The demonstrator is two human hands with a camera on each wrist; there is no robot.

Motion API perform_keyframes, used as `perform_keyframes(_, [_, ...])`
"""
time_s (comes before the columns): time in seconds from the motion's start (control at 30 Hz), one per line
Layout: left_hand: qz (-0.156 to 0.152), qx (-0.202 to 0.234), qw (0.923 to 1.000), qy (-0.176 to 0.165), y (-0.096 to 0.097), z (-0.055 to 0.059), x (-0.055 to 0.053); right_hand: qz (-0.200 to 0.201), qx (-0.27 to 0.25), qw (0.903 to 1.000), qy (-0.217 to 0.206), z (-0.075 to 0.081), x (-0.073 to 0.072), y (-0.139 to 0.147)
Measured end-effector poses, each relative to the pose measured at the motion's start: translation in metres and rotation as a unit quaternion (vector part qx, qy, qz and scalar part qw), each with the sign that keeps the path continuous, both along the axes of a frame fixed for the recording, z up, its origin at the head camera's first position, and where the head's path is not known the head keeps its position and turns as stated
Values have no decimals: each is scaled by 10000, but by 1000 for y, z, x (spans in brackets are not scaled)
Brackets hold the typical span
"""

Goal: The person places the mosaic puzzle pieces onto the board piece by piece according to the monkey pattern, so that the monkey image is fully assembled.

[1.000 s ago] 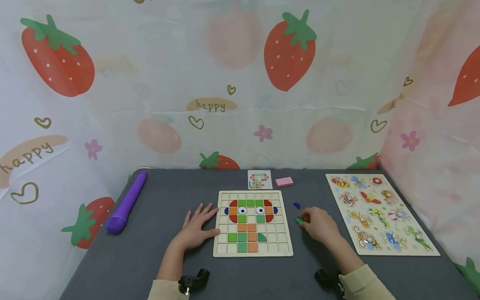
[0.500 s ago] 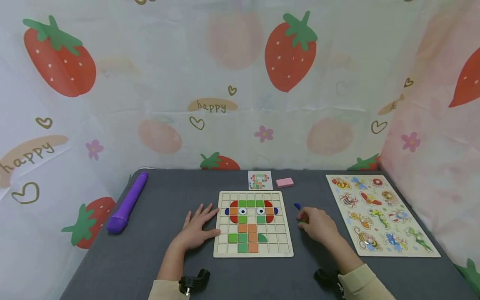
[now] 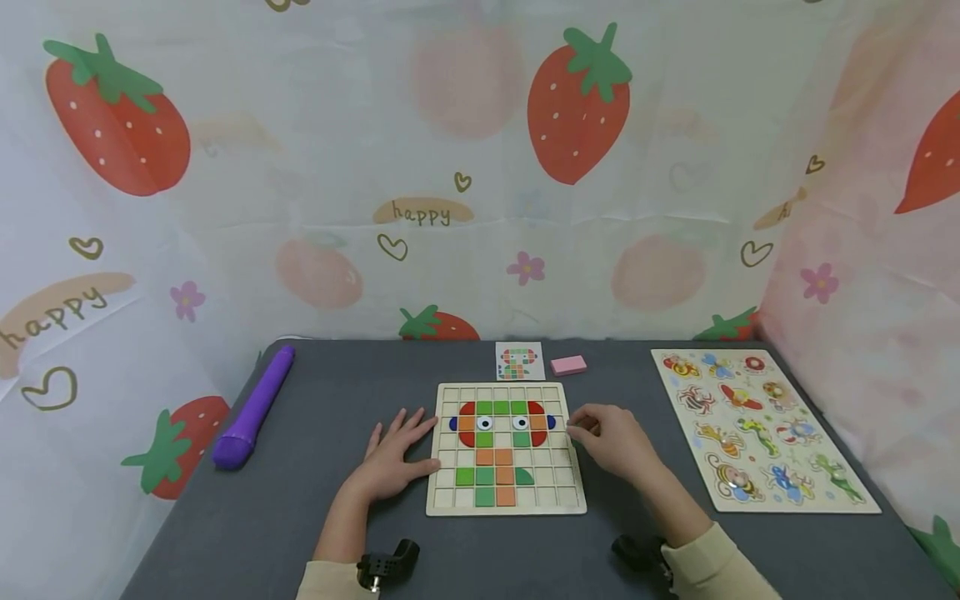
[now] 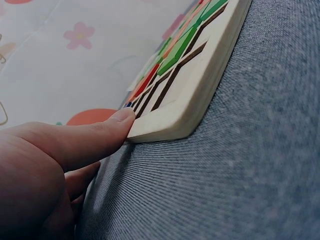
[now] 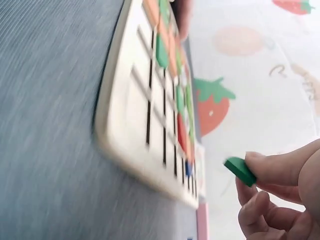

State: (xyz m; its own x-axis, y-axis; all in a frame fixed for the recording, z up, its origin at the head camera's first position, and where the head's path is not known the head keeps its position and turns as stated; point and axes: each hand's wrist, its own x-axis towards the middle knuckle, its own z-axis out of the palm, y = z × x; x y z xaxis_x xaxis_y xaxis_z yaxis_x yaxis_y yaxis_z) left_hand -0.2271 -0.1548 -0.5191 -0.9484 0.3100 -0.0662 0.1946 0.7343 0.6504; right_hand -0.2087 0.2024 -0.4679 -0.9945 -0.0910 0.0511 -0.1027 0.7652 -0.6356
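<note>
A pale wooden grid board (image 3: 543,497) bears coloured tiles, two of them with eyes, forming an animal figure. My left hand (image 3: 392,460) lies spread at its left side; in the left wrist view the thumb (image 4: 107,132) touches the board's rim. My right hand (image 3: 618,440) is at the board's right edge. Between thumb and fingers it pinches a green tile with a curved edge (image 5: 241,171), plain in the right wrist view but hidden by the fingers in the head view. A similar green quarter-round tile (image 3: 524,476) sits in the lower part of the figure.
Behind the board are a small picture card (image 3: 520,361) and a pink block (image 3: 568,365). A board of insect pictures (image 3: 757,427) lies on the right. On the left is a purple microphone-shaped object (image 3: 255,408). The grey tabletop (image 3: 525,558) meets a strawberry-print curtain.
My right hand has picked the green tile off the table and moved left with it to the board's edge. The small blue piece there is now covered in the head view. My left hand stays put.
</note>
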Motion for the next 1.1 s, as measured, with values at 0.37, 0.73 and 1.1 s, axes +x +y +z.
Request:
perform_keyframes(0.37, [14,-43,10000,-14,2,1,2,378,-650,9971,-131,3,-4,-43])
perform_keyframes(0.73, [-20,11,10000,-42,0,1,1,920,-917,9912,-236,0,-9,-78])
perform_keyframes(1.1, [-130,14,9999,21,-3,0,0,1265,-713,9885,-417,-15,-20,-115])
